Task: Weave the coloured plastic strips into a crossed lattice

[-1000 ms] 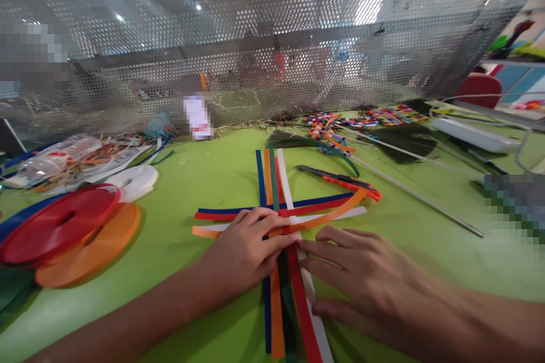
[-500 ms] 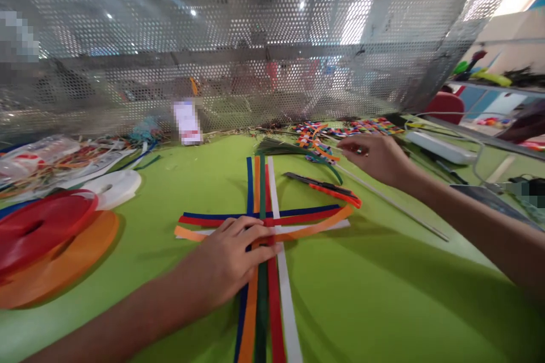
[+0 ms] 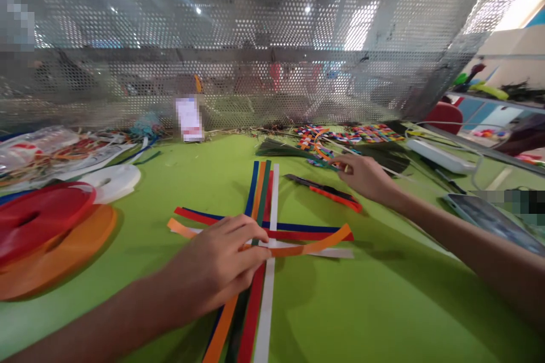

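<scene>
Flat strips form a cross on the green table. Lengthwise run blue, orange, green, red (image 3: pixel 254 312) and white (image 3: pixel 266 300) strips; blue, red, white and orange (image 3: pixel 326 244) ones pass across them. My left hand (image 3: pixel 225 255) lies over the crossing, its fingers closed on the strips and hiding part of the weave. To the right and farther back, my right hand (image 3: pixel 364 174) pinches the end of a green strip (image 3: pixel 328 165) that comes from the dark green bundle (image 3: pixel 279 148). Between the hands lies an orange and black utility knife (image 3: pixel 334 194).
Red (image 3: pixel 55 204), orange (image 3: pixel 96 232) and white (image 3: pixel 125 178) strip rolls lie at left. Behind them are plastic packaging and scraps. Colourful woven pieces (image 3: pixel 377 132) lie at the back, below a perforated metal screen (image 3: pixel 238 28). A white power strip (image 3: pixel 438 156) and a phone (image 3: pixel 489 218) are at right.
My right hand has come slightly nearer and now grips the green strip's end. The woven cross has turned a little under my left hand, its near ends swinging left.
</scene>
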The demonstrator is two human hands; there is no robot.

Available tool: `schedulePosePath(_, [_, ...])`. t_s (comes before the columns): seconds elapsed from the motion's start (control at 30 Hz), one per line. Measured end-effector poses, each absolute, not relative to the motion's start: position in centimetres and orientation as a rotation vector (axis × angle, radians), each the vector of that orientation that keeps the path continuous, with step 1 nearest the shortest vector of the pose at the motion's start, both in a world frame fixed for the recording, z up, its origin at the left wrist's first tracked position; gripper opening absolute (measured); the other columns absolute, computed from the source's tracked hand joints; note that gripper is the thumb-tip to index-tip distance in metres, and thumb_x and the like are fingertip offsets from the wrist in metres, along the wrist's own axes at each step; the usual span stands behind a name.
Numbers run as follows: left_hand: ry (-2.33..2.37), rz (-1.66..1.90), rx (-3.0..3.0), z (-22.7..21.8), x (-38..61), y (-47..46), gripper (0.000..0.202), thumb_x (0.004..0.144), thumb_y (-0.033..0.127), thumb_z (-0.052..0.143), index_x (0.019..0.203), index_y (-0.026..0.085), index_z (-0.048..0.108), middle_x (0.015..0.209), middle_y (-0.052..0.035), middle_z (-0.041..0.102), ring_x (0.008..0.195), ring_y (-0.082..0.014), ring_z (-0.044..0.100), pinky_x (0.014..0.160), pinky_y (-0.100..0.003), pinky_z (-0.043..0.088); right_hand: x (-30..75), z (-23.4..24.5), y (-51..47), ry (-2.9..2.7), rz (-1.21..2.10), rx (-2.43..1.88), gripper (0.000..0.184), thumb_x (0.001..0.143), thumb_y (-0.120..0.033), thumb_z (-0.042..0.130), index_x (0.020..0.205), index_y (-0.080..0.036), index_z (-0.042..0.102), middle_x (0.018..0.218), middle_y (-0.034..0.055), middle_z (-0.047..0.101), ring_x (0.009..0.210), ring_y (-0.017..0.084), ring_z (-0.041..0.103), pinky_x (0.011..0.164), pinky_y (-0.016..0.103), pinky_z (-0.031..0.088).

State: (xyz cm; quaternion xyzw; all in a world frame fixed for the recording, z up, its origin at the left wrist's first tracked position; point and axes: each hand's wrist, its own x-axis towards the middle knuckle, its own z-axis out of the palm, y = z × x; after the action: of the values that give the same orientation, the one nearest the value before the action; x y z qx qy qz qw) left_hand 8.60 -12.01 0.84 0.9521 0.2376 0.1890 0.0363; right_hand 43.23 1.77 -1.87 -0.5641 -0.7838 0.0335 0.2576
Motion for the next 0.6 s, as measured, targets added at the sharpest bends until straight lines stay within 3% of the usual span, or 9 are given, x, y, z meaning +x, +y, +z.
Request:
schedulePosePath(0.13, [0.804,0.656,2.929,0.3,8.8,-11.8,0.022,0.102,0.012,0.042,0.11,0.016,0.062,0.11,-0.0103,0.063,0.106,-0.0239,0.059,0.09,-0.037,0.052,42.9,0.3,0.9,-1.73,0.447,-1.465,0.017,0.08,-0.016,0.058,0.083,-0.014,0.075,0.066,0.0037,0.065,0.052,0.013,0.049,0.057,0.03,0.038])
schedulePosePath(0.27, [0.865,0.616,2.936,-0.4,9.2,-12.0,0.021,0.104,0.019,0.044,0.111,0.015,0.063,0.109,-0.0111,0.064,0.106,-0.0254,0.059,0.09,-0.04,0.053,42.3,2.0,0.0,-1.218,0.764,-1.208,0.005,0.073,-0.012,0.068,0.076,-0.016,0.069,0.059,-0.0002,0.059,0.055,0.012,0.053,0.053,0.028,0.039])
schedulePosePath(0.43, [0.853,0.501,2.953,-1.1,9.5,-12.1,0.022,0.102,0.025,0.051,0.118,0.016,0.062,0.113,-0.0124,0.063,0.108,-0.0272,0.058,0.092,-0.044,0.053,42.8,3.5,0.1,-0.984,0.911,-1.122,0.009,0.075,-0.005,0.072,0.076,-0.014,0.07,0.072,0.0034,0.064,0.065,0.011,0.06,0.058,0.027,0.044])
schedulePosePath(0.6, [0.88,0.464,2.941,-1.3,9.4,-12.1,0.027,0.098,0.024,0.056,0.124,0.017,0.06,0.118,-0.0129,0.062,0.115,-0.0293,0.056,0.097,-0.047,0.05,46.8,5.6,1.5,-0.856,0.858,-1.043,0.034,0.088,0.005,0.05,0.067,-0.017,0.063,0.074,0.0009,0.06,0.067,0.008,0.059,0.068,0.029,0.046])
